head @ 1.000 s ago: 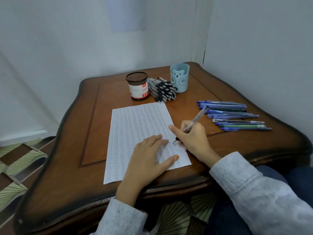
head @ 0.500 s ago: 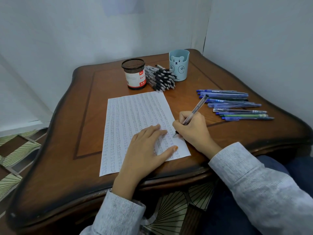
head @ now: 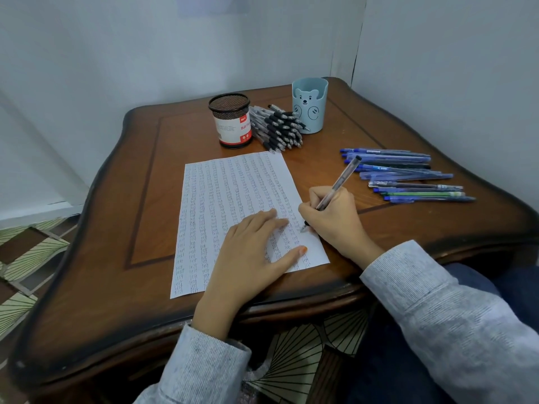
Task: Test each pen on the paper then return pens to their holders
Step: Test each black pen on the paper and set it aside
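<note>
The right hand has its grip curled round a clear pen, whose tip touches the paper near its right edge. The left hand lies flat on the sheet, grip open, holding nothing. Black pens lie between the mesh holder and the bear holder; blue pens lie on the bench to the right.

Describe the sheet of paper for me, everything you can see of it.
The paper is a single white sheet lying flat on the wooden table, slightly skewed, with its near edge close to the table's front edge. Columns of small repeated pen marks cover nearly all of it. The left hand rests flat on its lower right part. The right hand holds a clear-barrelled pen with its tip on the sheet near the right edge. No tears show.
</note>
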